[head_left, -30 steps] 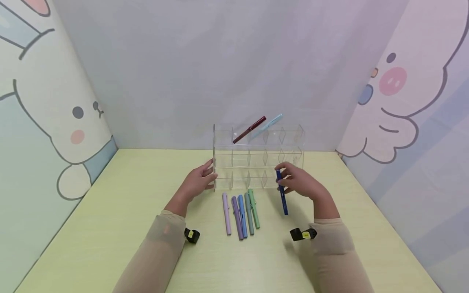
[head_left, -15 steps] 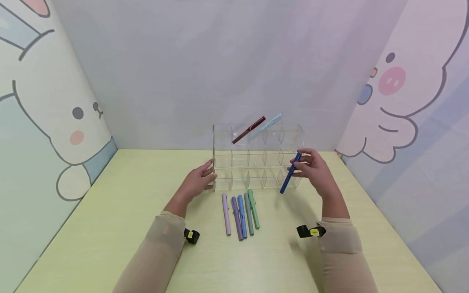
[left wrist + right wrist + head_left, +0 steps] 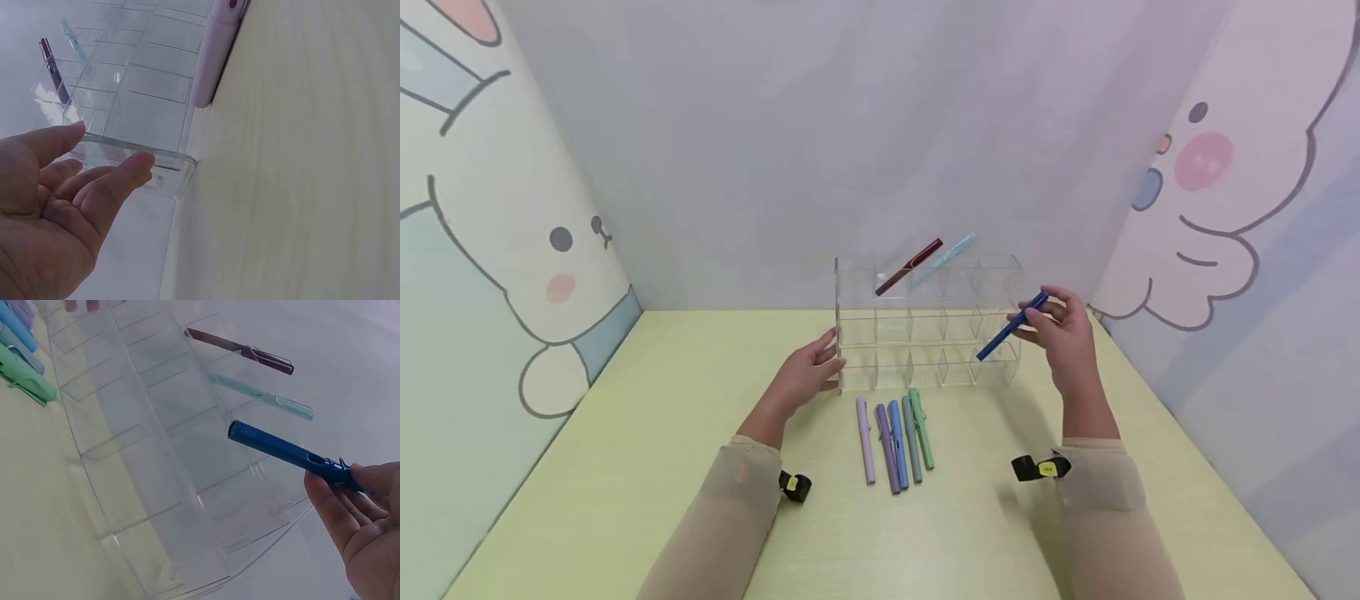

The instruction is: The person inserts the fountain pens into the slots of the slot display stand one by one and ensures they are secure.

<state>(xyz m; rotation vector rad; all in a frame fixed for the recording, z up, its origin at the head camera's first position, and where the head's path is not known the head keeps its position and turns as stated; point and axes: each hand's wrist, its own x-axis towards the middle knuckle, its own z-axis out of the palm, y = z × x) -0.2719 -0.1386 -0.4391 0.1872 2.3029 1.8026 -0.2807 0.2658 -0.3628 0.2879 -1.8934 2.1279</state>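
Observation:
A clear tiered rack (image 3: 891, 329) with dividers stands at the table's back. My right hand (image 3: 1067, 337) pinches a dark blue pen (image 3: 1011, 327) near its clip end, tilted in front of the rack's right part; in the right wrist view the pen (image 3: 275, 445) points its far end over the compartments. At the rack's left end panel, my left hand (image 3: 801, 375) rests with thumb and fingers around the edge; the left wrist view shows this hand (image 3: 69, 200) at the clear panel (image 3: 137, 150). A dark red pen (image 3: 910, 267) and a light blue pen (image 3: 947, 257) lean in the top tier.
Before the rack lie a lilac pen (image 3: 865, 442), a purple pen (image 3: 887, 450), a blue pen (image 3: 898, 446), a grey-green pen (image 3: 912, 440) and a green pen (image 3: 922, 429). Behind the pale table (image 3: 700, 350) hangs a grey backdrop (image 3: 737, 167).
My right hand has moved up and to the right with the dark blue pen, which has swung from nearly upright to a slant. The left hand has stayed at the rack's end.

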